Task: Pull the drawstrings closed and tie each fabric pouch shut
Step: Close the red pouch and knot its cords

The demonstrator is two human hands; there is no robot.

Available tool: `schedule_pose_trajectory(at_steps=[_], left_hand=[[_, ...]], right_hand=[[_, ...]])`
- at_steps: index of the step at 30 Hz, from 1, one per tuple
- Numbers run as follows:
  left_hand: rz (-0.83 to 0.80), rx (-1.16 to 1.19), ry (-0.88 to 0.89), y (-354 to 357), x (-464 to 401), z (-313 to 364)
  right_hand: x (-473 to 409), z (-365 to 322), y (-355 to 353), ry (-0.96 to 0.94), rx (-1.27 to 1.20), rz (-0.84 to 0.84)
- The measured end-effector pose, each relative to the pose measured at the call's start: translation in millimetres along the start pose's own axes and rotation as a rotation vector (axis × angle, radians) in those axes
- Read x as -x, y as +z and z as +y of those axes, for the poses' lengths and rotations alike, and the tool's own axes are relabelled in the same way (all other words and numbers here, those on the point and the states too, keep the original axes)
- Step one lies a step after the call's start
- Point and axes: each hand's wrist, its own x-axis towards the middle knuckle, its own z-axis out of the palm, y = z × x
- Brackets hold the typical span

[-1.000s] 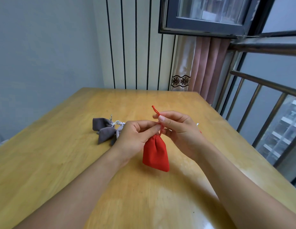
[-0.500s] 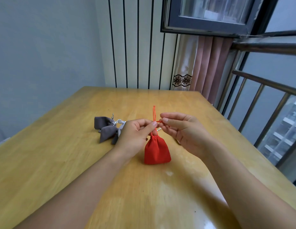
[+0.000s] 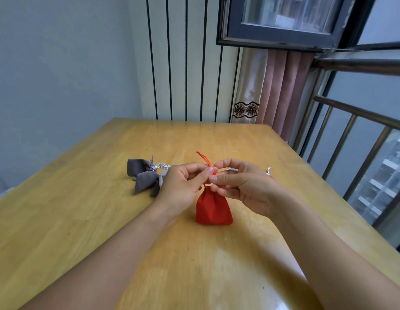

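Red pouch [image 3: 213,208] stands upright on the wooden table [image 3: 60,220], near the middle, base on the surface, neck gathered tight. Both hands meet just above the neck.

Left hand [image 3: 183,186]: fingers curled, thumb and forefinger pinched together on the red cord [image 3: 205,158] right at the gathered neck. One cord end rises from the pinch and leans up and to the left, its tip free in the air.

Right hand [image 3: 241,186]: thumb above, forefinger below, tips closed on the cord at the same spot, touching the left thumb tip (the knot itself, if any, is hidden between the fingertips; cannot tell how the cord is wound). Remaining fingers lie loosely curled beneath, close to the top of the pouch.

Grey pouches [image 3: 143,175] lie on the table to the left of the left hand, partly hidden behind it, necks cinched with silver cords [image 3: 159,165]. Two are clearly seen; a third pale one may sit behind the hand.

A silver cord end [image 3: 268,170] shows just past the right hand, with a small bit of red beside it; what it belongs to is hidden.

Behind the table: striped wall, curtain [image 3: 272,92], window railing [image 3: 351,121] on the right.
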Motion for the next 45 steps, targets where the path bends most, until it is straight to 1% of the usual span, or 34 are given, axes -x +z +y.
schedule_pose_trajectory(at_steps=[3, 7, 14, 17, 19, 21, 22, 24, 25, 28, 32, 35, 37, 42, 45], left_hand=[[-0.018, 0.024, 0.008, 0.9, -0.1, -0.6], [-0.039, 0.033, -0.026, -0.7, -0.2, 0.5], [-0.032, 0.047, -0.053, -1.3, 0.8, 6.3], [-0.027, 0.092, -0.107, -3.6, -0.1, 8.8], [-0.047, 0.114, -0.145, -8.2, -2.0, 10.8], [-0.077, 0.116, -0.145, -13.3, -3.3, 13.3], [-0.091, 0.1, -0.115, -15.1, -3.5, 15.0], [-0.105, 0.006, 0.008, -16.9, -3.6, 16.9], [-0.084, -0.053, 0.075, -16.9, -3.7, 16.4], [0.06, -0.25, 0.26, -13.2, -3.2, 10.6], [0.272, -0.525, 0.568, -11.7, 0.0, 6.7], [0.355, -0.606, 0.71, -12.6, 0.8, 7.1], [0.36, -0.589, 0.726, -11.0, 2.0, 7.7], [0.325, -0.537, 0.691, -9.0, 2.5, 8.2], [0.281, -0.47, 0.596, -11.7, -0.6, 6.2]], right_hand=[[0.6, -0.3, 0.5, 0.008, 0.086, -0.004], [0.2, 0.3, -1.0, -0.021, 0.225, 0.019], [-0.6, 2.2, -1.9, -0.147, 0.4, 0.058], [-3.4, 5.2, -3.5, -0.193, 0.393, 0.049], [-5.5, 7.0, -2.9, -0.206, 0.367, 0.035], [-6.3, 7.5, -2.2, -0.196, 0.306, 0.005], [-6.8, 7.4, -3.0, -0.184, 0.263, 0.0], [-8.1, 6.8, -5.0, -0.155, 0.178, 0.015], [-9.0, 6.7, -6.0, -0.144, 0.146, 0.023], [-11.3, 8.6, -8.1, -0.123, 0.092, 0.017], [-10.2, 7.7, -8.4, -0.096, 0.1, -0.069], [-8.8, 7.7, -7.6, -0.067, 0.104, -0.157], [-9.1, 10.8, -5.7, -0.082, 0.124, -0.169], [-8.5, 10.1, -3.6, -0.156, 0.227, -0.106], [-7.4, 5.3, -8.7, -0.221, 0.299, -0.018]])
